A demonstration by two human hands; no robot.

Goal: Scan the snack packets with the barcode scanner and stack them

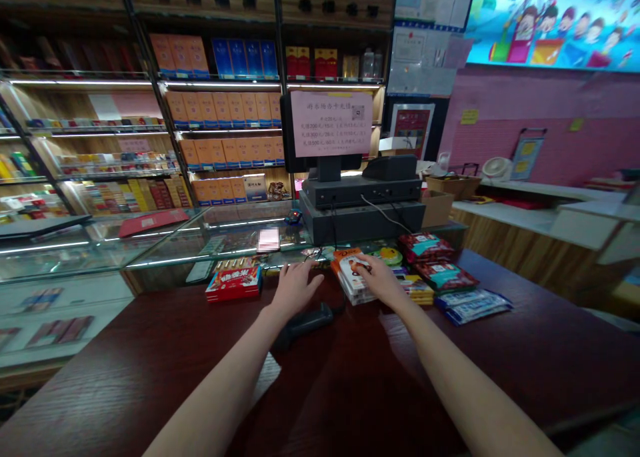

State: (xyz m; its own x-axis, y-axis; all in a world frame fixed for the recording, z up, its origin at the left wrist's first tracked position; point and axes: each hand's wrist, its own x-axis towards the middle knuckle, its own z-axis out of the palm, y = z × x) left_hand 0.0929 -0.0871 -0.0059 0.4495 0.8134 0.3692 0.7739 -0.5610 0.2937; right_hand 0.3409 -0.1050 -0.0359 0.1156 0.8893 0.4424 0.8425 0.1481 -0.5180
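Dark reddish wood tops the shop counter (340, 390) under both forearms. Just left of and beneath the fingertips of the right hand (379, 278) lies a stack of orange-and-white snack packets (351, 281), long axis running away from the person, far end leaning left. That nearer hand reaches in diagonally, fingers bent on the top packet; whether they pinch it I cannot tell. The left hand (295, 286), palm down, fingers apart, is beside the stack, beyond the handheld barcode scanner (315, 318)
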